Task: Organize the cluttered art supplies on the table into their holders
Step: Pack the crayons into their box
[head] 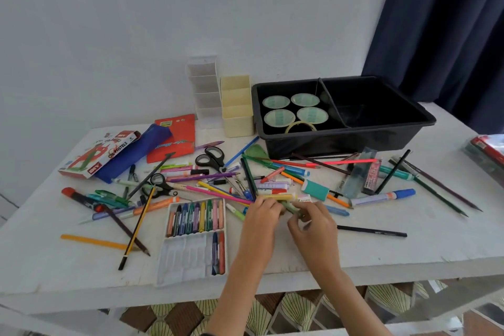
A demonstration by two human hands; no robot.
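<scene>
Left hand (262, 213) and right hand (312, 224) pinch one green crayon (292, 208), fingers curled; likely sorting it. Its half-empty tray (185, 263) lies alongside.

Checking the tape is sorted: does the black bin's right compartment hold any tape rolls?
No, all the tape rolls sit in the left compartment of the black bin; the right looks bare.

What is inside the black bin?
In the black bin, left compartment: four tape rolls lying flat, plus a thinner yellowish ring leaning at the front; right compartment looks bare, but the near wall hides part of its floor.
</scene>
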